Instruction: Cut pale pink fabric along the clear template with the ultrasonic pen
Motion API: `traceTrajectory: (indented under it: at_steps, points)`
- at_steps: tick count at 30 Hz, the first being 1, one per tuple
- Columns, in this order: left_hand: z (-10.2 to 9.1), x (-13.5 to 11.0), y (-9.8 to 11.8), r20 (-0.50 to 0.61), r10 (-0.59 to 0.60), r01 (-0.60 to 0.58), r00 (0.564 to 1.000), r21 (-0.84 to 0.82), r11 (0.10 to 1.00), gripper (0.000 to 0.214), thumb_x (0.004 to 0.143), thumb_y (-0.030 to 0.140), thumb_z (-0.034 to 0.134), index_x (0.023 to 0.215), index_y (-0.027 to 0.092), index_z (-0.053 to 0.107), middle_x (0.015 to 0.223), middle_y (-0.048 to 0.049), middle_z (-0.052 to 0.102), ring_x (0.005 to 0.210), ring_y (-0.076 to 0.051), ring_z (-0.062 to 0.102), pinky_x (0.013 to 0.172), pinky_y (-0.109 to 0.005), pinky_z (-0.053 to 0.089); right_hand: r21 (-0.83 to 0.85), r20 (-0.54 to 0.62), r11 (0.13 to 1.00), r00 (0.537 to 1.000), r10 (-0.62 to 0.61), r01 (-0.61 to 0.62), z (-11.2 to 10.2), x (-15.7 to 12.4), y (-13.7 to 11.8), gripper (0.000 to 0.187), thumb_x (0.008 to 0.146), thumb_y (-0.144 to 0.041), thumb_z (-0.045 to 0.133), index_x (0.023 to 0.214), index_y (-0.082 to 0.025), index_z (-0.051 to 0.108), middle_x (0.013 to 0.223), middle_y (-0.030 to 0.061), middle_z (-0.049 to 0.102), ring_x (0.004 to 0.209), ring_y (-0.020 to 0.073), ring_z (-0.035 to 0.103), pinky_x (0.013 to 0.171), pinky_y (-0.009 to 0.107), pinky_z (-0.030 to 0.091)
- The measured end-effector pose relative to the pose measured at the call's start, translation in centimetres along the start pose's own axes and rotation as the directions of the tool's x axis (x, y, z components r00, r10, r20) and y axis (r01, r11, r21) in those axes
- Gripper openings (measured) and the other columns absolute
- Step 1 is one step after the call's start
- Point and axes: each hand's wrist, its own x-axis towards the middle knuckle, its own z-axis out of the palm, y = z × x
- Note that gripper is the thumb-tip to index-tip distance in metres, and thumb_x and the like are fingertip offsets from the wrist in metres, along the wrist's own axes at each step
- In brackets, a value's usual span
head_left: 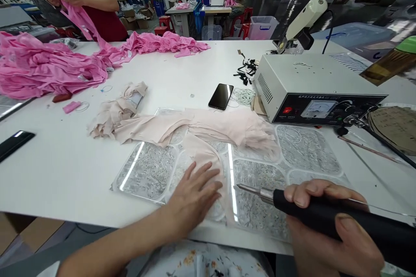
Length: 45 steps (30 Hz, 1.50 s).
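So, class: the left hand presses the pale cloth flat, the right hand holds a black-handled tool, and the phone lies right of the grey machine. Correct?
No. The head view shows the phone left of the grey machine, not right. The rest stands: the left hand presses the pale cloth flat and the right hand holds the black-handled tool.

The left hand [195, 192] lies flat, palm down, all 5 fingers [208, 177] stretched out and slightly spread, pointing up and to the right. Its bare left forearm [130, 242] runs in from the lower left edge, wrist straight. The right hand [325, 233] sits at the lower right, curled shut in a firm grip, 2 fingertips showing over the top and the thumb [347, 224] pressed along the near side. The 2 hands are near each other, not touching.
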Motion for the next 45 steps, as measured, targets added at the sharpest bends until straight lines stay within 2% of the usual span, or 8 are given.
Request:
traceTrajectory:
  at_steps: [3,10,15,22,26,33,38,45]
  points:
    - [-1.1,1.3,-2.0,0.022,0.084,-0.085,0.996,0.052,0.995,0.028,0.096,0.006,0.041,0.115,0.015,0.060,0.128,-0.0117,0.062,0.125,-0.023,0.055,0.102,-0.044,0.049,0.049,0.029,0.998,0.999,0.024,-0.026,-1.3,-0.9,-0.6,0.016,0.074,-0.030,0.061,0.088,-0.021,0.063,0.075,-0.0009,0.054,0.053,0.0113,0.050,0.049,0.030,0.047]
    - [-1.2,4.9,-4.3,0.366,0.218,-0.242,0.905,0.019,0.970,0.035,0.094,0.006,0.047,0.123,0.020,0.060,0.129,-0.0112,0.061,0.117,-0.024,0.060,0.093,-0.039,0.052,0.102,0.165,0.990,0.983,0.081,-0.099,-0.9,-3.0,-1.1,0.017,0.082,-0.031,0.059,0.095,-0.021,0.061,0.079,0.0008,0.055,0.056,0.0117,0.053,0.053,0.031,0.051]
    - [-1.4,6.3,-3.3,0.468,0.084,-0.137,0.880,0.081,0.987,0.018,0.096,0.016,0.049,0.100,0.016,0.067,0.098,-0.0083,0.067,0.087,-0.019,0.065,0.079,-0.031,0.052,0.079,0.220,0.993,0.973,0.071,-0.090,-1.1,-2.8,-0.9,0.013,0.084,-0.029,0.059,0.096,-0.023,0.061,0.080,0.0012,0.056,0.057,0.0127,0.057,0.054,0.032,0.053]
    - [-1.9,5.9,-3.6,0.424,-0.287,0.219,0.859,0.204,0.954,0.019,0.089,0.021,0.053,0.073,0.015,0.060,0.063,-0.0011,0.061,0.055,-0.014,0.057,0.051,-0.022,0.040,-0.012,-0.019,1.000,1.000,0.015,-0.015,-3.1,-2.0,-1.2,0.012,0.079,-0.027,0.063,0.090,-0.023,0.060,0.080,0.0008,0.055,0.061,0.0139,0.054,0.060,0.035,0.054]
    - [-2.5,5.4,-3.9,0.417,-0.336,0.286,0.844,0.180,0.941,0.026,0.088,0.029,0.057,0.065,0.016,0.061,0.056,0.0012,0.059,0.049,-0.013,0.055,0.046,-0.020,0.036,0.007,-0.059,1.000,0.998,0.001,-0.001,-3.8,-1.9,-1.1,0.015,0.078,-0.028,0.061,0.091,-0.021,0.060,0.081,0.0021,0.055,0.062,0.0146,0.053,0.058,0.036,0.053]
    - [-2.1,5.5,-3.5,0.407,-0.091,0.050,0.909,0.112,0.993,0.037,0.090,0.007,0.045,0.117,0.023,0.064,0.109,-0.0059,0.064,0.089,-0.016,0.063,0.076,-0.025,0.049,0.039,-0.061,0.999,0.998,0.011,-0.008,-3.3,-1.7,-0.6,0.015,0.077,-0.024,0.058,0.092,-0.021,0.061,0.079,0.0011,0.058,0.058,0.0136,0.054,0.055,0.033,0.052]
    - [-0.6,5.9,-3.9,0.436,0.146,-0.279,0.888,0.260,0.924,0.050,0.089,0.005,0.047,0.134,0.026,0.050,0.104,-0.0063,0.060,0.081,-0.017,0.059,0.066,-0.025,0.046,0.009,-0.131,0.999,0.990,-0.047,0.048,-1.6,-1.1,-0.1,0.016,0.074,-0.025,0.060,0.090,-0.021,0.061,0.081,-0.0002,0.059,0.059,0.0132,0.054,0.056,0.033,0.051]
    - [-0.2,6.0,-4.7,0.431,0.218,-0.350,0.876,0.255,0.901,0.041,0.093,0.006,0.042,0.130,0.023,0.049,0.098,-0.0052,0.057,0.075,-0.016,0.054,0.062,-0.023,0.042,-0.122,-0.077,0.967,0.970,-0.232,0.221,0.7,-0.3,2.4,0.024,0.077,-0.018,0.064,0.100,-0.023,0.060,0.091,-0.0003,0.062,0.071,0.0137,0.059,0.075,0.038,0.053]
